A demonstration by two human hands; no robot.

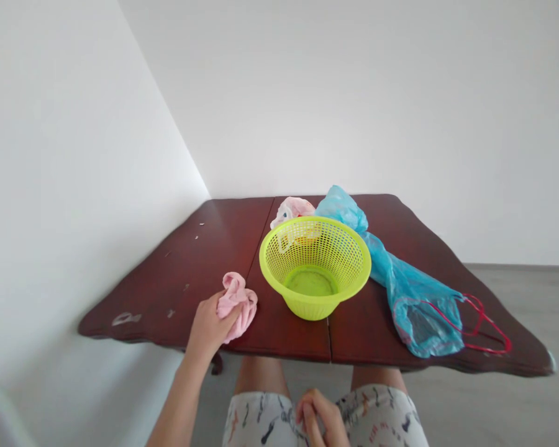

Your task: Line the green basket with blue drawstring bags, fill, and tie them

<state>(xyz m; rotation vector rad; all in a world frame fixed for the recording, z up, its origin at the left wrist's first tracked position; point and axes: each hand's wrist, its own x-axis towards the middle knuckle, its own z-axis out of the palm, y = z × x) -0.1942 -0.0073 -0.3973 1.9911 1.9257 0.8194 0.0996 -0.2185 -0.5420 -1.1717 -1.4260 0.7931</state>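
Note:
A crumpled pink cloth (pixel 238 304) is bunched under my left hand (pixel 215 323), whose fingers close around it on the left part of the dark red-brown table. Down at my lap, between the thighs, my right hand (pixel 322 417) is loosely curled, and nothing shows in it. To the right of the cloth stands a yellow-green plastic colander (pixel 315 305), upright, with a perforated wall and nothing visible inside. Its rim is apart from both hands.
Behind the colander lie a white-and-pink plastic bag (pixel 292 207) and a crumpled blue plastic bag (pixel 340 208). A long blue bag (pixel 423 316) with red drawstrings (pixel 487 326) stretches to the right front edge. The wooden table (pixel 181 267) has wavy edges and borders white walls.

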